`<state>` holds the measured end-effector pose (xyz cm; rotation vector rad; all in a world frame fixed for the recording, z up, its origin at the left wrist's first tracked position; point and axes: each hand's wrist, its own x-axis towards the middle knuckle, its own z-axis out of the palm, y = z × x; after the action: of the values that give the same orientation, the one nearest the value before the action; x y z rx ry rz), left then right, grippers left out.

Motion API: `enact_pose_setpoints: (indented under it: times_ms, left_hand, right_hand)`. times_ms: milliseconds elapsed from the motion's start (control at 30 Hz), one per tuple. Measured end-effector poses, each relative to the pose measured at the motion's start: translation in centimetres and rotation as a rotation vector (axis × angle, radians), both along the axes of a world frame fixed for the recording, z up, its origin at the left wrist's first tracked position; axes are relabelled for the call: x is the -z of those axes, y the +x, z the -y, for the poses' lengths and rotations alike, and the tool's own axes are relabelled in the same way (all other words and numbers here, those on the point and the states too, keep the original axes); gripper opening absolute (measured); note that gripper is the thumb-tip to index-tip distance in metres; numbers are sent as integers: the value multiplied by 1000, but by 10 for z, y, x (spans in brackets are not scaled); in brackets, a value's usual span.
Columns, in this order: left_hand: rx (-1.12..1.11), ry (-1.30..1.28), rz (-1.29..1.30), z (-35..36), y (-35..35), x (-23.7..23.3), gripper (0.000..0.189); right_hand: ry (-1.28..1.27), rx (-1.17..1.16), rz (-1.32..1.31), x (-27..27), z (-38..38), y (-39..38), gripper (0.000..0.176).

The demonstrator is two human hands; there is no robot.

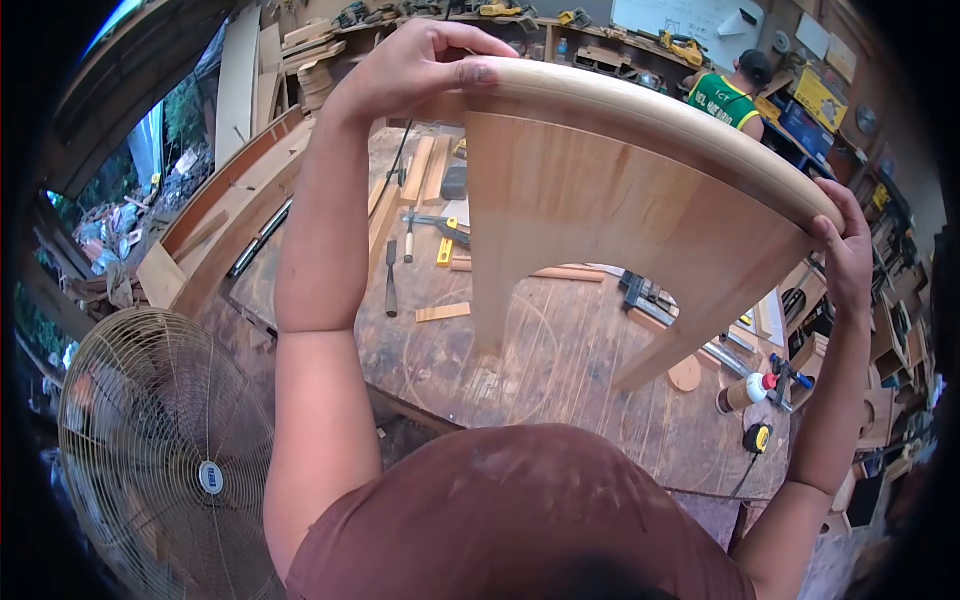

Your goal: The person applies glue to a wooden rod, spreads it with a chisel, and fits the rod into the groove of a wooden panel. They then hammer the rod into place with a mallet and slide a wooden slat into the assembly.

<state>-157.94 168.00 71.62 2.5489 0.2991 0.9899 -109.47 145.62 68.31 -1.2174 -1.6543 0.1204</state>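
Note:
A pale wooden piece with a rounded top edge and an arched cutout stands upright on the workbench, its two legs reaching down to the surface. My left hand grips the left end of its top edge, thumb on the near side and fingers over the far side. At the right end, my right hand is closed round the same edge. Behind and through the arch, clamps and wood strips are partly hidden. A chisel lies left of the piece.
A large fan stands at the lower left. A glue bottle, a tape measure and a round wood disc lie at the bench's right. Another person is beyond the bench, near shelves with tools.

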Motion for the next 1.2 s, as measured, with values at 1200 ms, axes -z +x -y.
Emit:
enact_pose_setpoints:
  times_ms: [1200]
  left_hand:
    - [-173, -150, -78, -20, -7, 1, 61]
  right_hand:
    - [-147, -93, -81, -11, 14, -7, 44]
